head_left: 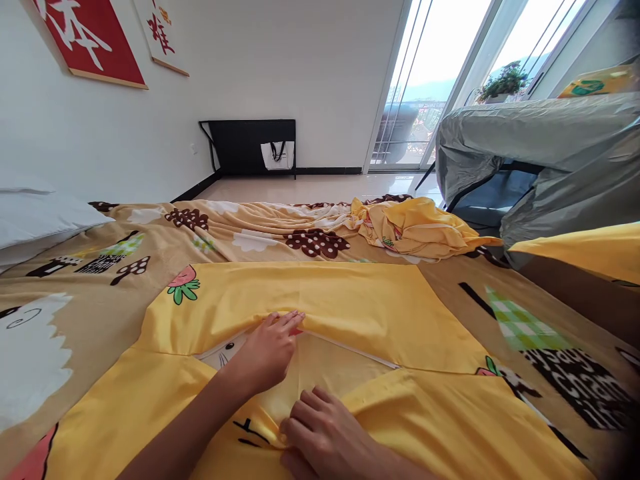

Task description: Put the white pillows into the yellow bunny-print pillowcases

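Observation:
A yellow duvet cover with strawberry prints lies spread on the bed, with a long slit across its middle. The slit gapes and shows paler yellow lining and part of a printed animal face. My left hand is at the slit's far edge, fingers over the cloth there and thumb hidden; it seems to hold that edge. Nearer to me, my right hand has its fingers curled round the near edge, bunching the fabric. The two edges stand apart between my hands.
Beneath is a patterned brown blanket. Crumpled yellow cloth lies at the far right of the bed, and a white pillow at the left. A grey-covered piece of furniture stands right. By the wall a white bag leans on a black panel.

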`<move>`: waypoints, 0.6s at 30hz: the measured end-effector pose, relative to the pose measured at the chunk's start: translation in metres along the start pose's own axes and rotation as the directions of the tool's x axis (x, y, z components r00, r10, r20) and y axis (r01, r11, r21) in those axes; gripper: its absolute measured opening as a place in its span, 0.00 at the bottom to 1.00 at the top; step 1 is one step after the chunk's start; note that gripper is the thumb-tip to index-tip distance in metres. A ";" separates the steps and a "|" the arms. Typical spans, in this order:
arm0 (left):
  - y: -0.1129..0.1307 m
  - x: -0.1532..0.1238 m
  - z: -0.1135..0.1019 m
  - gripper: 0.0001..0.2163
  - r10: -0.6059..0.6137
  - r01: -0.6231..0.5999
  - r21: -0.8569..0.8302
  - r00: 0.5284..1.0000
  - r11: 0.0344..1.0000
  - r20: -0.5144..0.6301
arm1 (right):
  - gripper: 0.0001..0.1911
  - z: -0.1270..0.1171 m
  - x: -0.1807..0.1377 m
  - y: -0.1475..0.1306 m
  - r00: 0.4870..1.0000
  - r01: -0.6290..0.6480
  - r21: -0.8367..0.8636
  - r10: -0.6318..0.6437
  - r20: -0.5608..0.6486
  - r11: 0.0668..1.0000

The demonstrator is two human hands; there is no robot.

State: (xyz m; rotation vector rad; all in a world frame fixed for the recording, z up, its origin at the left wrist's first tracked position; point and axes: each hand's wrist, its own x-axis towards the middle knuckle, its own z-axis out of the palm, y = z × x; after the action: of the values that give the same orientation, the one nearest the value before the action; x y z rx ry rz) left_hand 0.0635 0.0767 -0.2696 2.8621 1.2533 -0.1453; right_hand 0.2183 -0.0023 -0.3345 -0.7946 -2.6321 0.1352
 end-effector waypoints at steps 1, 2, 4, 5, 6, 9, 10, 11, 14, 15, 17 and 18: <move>-0.001 0.002 0.007 0.19 0.010 -0.010 0.003 1.000 1.000 -0.015 | 0.06 0.000 0.000 0.000 1.000 -0.022 0.005 0.022 -0.015 1.000; -0.002 0.004 0.014 0.18 0.001 0.000 0.011 0.999 1.000 -0.042 | 0.06 0.000 0.000 0.000 0.999 -0.032 0.010 0.032 -0.017 0.999; -0.008 0.007 0.025 0.18 -0.022 0.024 0.021 0.994 0.999 -0.107 | 0.07 0.000 0.000 0.001 1.000 -0.027 0.013 0.027 0.008 1.000; -0.012 0.009 0.028 0.17 -0.019 0.021 0.018 0.992 1.000 -0.126 | 0.08 0.000 0.000 0.001 0.999 -0.021 0.010 0.021 0.031 1.000; -0.015 0.010 0.031 0.17 -0.006 0.007 0.010 0.991 1.000 -0.132 | 0.08 0.000 0.000 0.001 0.998 -0.014 0.003 0.014 0.054 1.000; -0.020 0.013 0.035 0.18 0.026 -0.031 -0.045 0.993 0.999 -0.111 | 0.08 -0.001 0.000 0.000 0.994 -0.018 -0.032 0.021 0.104 0.999; -0.021 0.014 0.035 0.18 0.012 -0.020 -0.068 0.995 0.997 -0.104 | 0.08 -0.001 0.000 -0.001 0.993 -0.023 -0.039 0.027 0.119 0.999; -0.021 0.015 0.036 0.19 -0.009 0.000 -0.091 0.995 0.996 -0.098 | 0.08 -0.002 -0.001 -0.002 0.990 -0.028 -0.041 0.033 0.135 0.999; -0.021 0.017 0.036 0.20 -0.076 0.063 -0.138 0.993 0.988 -0.086 | 0.09 -0.002 -0.001 -0.003 0.978 -0.038 -0.006 0.039 0.206 0.999; -0.021 0.018 0.035 0.20 -0.093 0.080 -0.145 0.992 0.986 -0.083 | 0.09 -0.002 -0.001 -0.003 0.972 -0.040 0.008 0.037 0.234 0.999; -0.022 0.018 0.035 0.20 -0.119 0.106 -0.149 0.990 0.983 -0.079 | 0.10 -0.002 -0.001 -0.003 0.957 -0.034 0.022 0.026 0.288 0.999; -0.023 0.018 0.036 0.20 -0.128 0.116 -0.147 0.989 0.982 -0.075 | 0.12 -0.002 0.000 -0.003 0.950 -0.025 0.022 0.016 0.311 0.999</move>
State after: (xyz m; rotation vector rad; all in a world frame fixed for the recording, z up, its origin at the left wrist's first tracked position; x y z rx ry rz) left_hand 0.0561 0.1042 -0.3062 2.6970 1.3937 0.0621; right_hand 0.2178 -0.0050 -0.3327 -0.8526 -2.9097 0.3243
